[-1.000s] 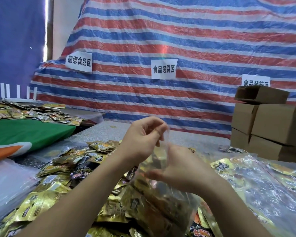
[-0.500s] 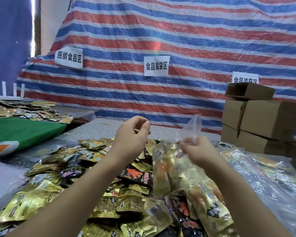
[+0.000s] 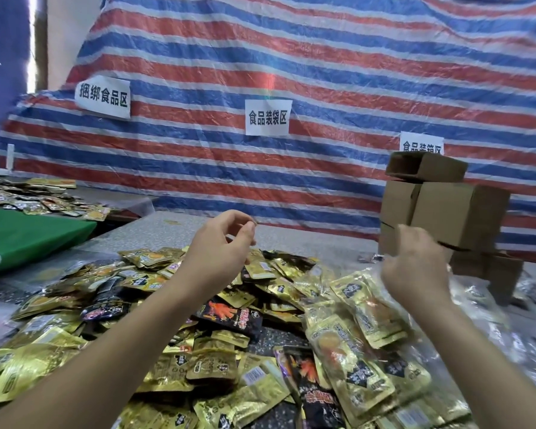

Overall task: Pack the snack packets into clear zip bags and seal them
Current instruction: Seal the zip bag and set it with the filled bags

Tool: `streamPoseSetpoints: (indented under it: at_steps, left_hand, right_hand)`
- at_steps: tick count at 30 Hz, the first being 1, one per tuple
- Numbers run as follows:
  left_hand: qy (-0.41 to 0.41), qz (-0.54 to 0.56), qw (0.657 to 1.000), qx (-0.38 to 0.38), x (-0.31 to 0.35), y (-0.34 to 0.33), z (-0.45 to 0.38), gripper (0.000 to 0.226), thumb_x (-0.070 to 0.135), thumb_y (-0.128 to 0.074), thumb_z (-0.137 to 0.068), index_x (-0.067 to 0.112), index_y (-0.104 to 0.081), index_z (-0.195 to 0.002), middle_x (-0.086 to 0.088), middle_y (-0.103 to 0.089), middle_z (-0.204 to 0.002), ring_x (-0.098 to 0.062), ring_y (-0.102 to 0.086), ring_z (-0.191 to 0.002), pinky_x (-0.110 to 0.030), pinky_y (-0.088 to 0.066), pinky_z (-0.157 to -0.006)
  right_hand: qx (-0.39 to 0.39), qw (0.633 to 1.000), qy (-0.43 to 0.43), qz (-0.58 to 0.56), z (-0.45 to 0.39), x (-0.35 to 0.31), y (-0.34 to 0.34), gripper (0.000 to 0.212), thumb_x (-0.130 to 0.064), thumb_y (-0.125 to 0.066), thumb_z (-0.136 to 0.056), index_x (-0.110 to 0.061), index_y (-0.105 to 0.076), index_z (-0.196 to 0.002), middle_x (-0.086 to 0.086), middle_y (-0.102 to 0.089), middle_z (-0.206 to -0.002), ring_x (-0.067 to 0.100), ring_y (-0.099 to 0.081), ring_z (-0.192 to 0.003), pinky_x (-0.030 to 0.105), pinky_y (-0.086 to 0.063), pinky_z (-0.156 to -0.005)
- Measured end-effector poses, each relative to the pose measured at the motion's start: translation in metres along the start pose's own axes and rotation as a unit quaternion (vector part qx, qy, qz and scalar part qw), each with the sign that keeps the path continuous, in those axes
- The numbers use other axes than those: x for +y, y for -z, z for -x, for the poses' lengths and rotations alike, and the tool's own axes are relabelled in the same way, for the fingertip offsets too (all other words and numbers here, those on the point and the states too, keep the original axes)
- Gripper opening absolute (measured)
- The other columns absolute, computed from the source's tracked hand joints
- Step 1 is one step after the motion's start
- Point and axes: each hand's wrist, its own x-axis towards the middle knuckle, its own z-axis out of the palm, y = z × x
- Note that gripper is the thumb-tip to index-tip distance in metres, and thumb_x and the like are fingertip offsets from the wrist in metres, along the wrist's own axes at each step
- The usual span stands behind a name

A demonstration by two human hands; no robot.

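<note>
Gold snack packets heaped on table, two hands above.
Right hand grips filled clear zip bag; left hand raised, fingers curled, empty.

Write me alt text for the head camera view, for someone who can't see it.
A person's right hand holds a clear zip bag filled with gold snack packets above a table heaped with loose snack packets, while the left hand hovers with curled fingers holding nothing. Behind are cardboard boxes and a striped tarp with paper signs.
</note>
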Motion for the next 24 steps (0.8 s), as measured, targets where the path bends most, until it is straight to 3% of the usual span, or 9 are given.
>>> streamPoseSetpoints:
  at_steps: [2, 3, 5, 7, 16, 21, 24]
  left_hand:
    - [-0.003, -0.007, 1.000, -0.006, 0.001, -0.001, 0.001, 0.013, 0.032, -0.050, -0.101, 0.035, -0.061, -0.097, 0.010, -0.068, -0.085, -0.007, -0.068, -0.062, -0.012, -0.045, -0.050]
    - [-0.005, -0.011, 1.000, -0.011, 0.001, -0.002, 0.001, 0.013, 0.032, -0.050, -0.101, 0.035, -0.061, -0.096, 0.010, -0.068, -0.085, -0.008, -0.068, -0.062, -0.012, -0.045, -0.050]
    - [-0.005, -0.013, 1.000, -0.020, 0.001, -0.002, 0.002, 0.013, 0.031, -0.050, -0.101, 0.035, -0.061, -0.095, 0.010, -0.068, -0.085, -0.008, -0.068, -0.062, -0.012, -0.047, -0.049]
    - [-0.004, -0.016, 1.000, -0.025, 0.001, -0.001, 0.003, 0.013, 0.032, -0.050, -0.101, 0.036, -0.060, -0.094, 0.010, -0.068, -0.086, -0.008, -0.068, -0.062, -0.011, -0.046, -0.049]
    - [-0.012, -0.049, 0.998, -0.041, 0.007, -0.004, 0.007, 0.014, 0.035, -0.049, -0.101, 0.039, -0.058, -0.090, 0.010, -0.067, -0.085, -0.007, -0.067, -0.064, -0.011, -0.047, -0.049]
    - [-0.011, -0.039, 0.999, -0.029, 0.021, -0.001, 0.013, 0.017, 0.037, -0.048, -0.101, 0.032, -0.062, -0.092, 0.010, -0.067, -0.083, -0.008, -0.067, -0.064, -0.032, -0.057, -0.067]
    - [-0.021, -0.047, 0.998, -0.032, 0.025, 0.000, 0.021, 0.019, 0.038, -0.048, -0.101, 0.032, -0.061, -0.088, 0.010, -0.067, -0.081, -0.009, -0.067, -0.067, -0.030, -0.055, -0.067]
  right_hand:
    - [-0.089, 0.990, 0.105, 0.030, 0.014, -0.012, -0.015, 0.052, -0.040, -0.053, -0.096, -0.016, -0.051, -0.141, 0.010, -0.053, -0.143, 0.030, -0.047, -0.130, 0.050, -0.033, -0.112]
    - [-0.154, 0.980, 0.113, 0.061, 0.021, -0.014, -0.025, 0.056, -0.052, -0.044, -0.098, -0.023, -0.046, -0.146, 0.005, -0.047, -0.150, 0.027, -0.040, -0.138, 0.051, -0.026, -0.117]
    - [-0.256, 0.959, 0.067, 0.104, 0.029, -0.006, -0.043, 0.065, -0.067, -0.027, -0.097, -0.034, -0.031, -0.153, 0.000, -0.031, -0.161, 0.023, -0.026, -0.148, 0.058, -0.012, -0.119]
    - [-0.290, 0.954, 0.002, 0.073, 0.032, 0.006, -0.054, 0.071, -0.073, -0.021, -0.094, -0.037, -0.021, -0.156, -0.001, -0.022, -0.165, 0.023, -0.021, -0.151, 0.066, -0.008, -0.117]
    - [-0.286, 0.957, -0.033, 0.034, 0.036, 0.008, -0.059, 0.072, -0.072, -0.025, -0.094, -0.035, -0.019, -0.157, 0.000, -0.021, -0.165, 0.024, -0.022, -0.151, 0.069, -0.012, -0.116]
    - [-0.268, 0.959, 0.010, 0.087, 0.030, 0.000, -0.050, 0.073, -0.073, -0.020, -0.093, -0.034, -0.024, -0.155, 0.002, -0.021, -0.165, 0.025, -0.023, -0.151, 0.064, -0.010, -0.119]
    - [-0.224, 0.969, 0.034, 0.095, 0.022, -0.017, -0.041, 0.072, -0.069, -0.020, -0.095, -0.029, -0.030, -0.154, 0.003, -0.026, -0.163, 0.024, -0.026, -0.149, 0.059, -0.011, -0.121]
